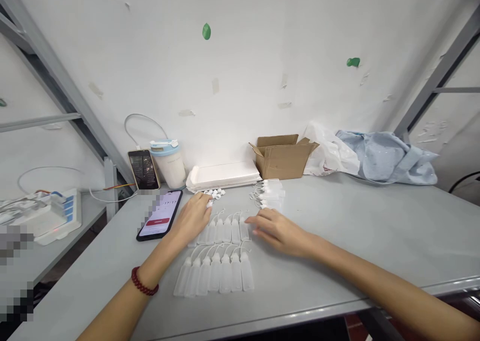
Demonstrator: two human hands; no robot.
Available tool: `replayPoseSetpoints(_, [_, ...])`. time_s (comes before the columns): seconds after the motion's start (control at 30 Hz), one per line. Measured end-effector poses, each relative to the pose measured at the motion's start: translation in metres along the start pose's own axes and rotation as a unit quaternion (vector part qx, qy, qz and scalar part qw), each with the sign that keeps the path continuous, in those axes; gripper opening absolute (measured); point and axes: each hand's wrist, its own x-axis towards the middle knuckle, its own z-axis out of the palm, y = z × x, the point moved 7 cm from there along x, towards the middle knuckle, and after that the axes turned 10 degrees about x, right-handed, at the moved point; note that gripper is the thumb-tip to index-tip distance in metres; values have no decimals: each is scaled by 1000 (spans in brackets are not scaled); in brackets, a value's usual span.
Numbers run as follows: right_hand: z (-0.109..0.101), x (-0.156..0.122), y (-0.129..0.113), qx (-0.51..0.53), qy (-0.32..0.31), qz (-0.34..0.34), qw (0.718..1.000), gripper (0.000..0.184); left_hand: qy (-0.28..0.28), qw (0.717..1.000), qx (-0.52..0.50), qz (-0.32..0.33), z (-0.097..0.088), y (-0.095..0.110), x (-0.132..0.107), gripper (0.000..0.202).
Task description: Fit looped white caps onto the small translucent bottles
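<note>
My left hand (195, 216) is at the near edge of a small pile of white caps (216, 194). Its fingertips are closed together, with one small white cap (209, 204) showing between them. My right hand (281, 232) has its fingers loosely stretched out, the index finger touching the right end of the back row of translucent tubes (225, 231). Each tube has a white top with a thin white cord loop. Closer to me lies a front row of similar tubes (214, 275), side by side. Part of the back row is hidden behind my left hand.
More tubes (273, 191) lie stacked before an open cardboard box (283, 158). White flat sheets (225, 175), a lidded cup (168, 166) and two phones, one lying (161, 216), one propped (144, 169), are left. A plastic bag (330, 151) and blue cloth (386, 156) sit right.
</note>
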Motion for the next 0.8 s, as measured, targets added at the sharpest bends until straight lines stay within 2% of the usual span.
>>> replayPoseSetpoints(0.13, [9,0,-4,-3,-43,10,999,28,29,998,-50,18,-12,22,-6,25])
replayPoseSetpoints(0.3, [12,1,2,0,-60,27,998,30,51,991,-112,46,-19,38,-13,23])
replayPoseSetpoints(0.53, [12,2,2,7,-71,40,997,31,42,978,-200,49,-22,44,-14,22])
replayPoseSetpoints(0.8, [13,1,0,-15,-96,46,994,32,17,971,-235,29,-20,45,-14,19])
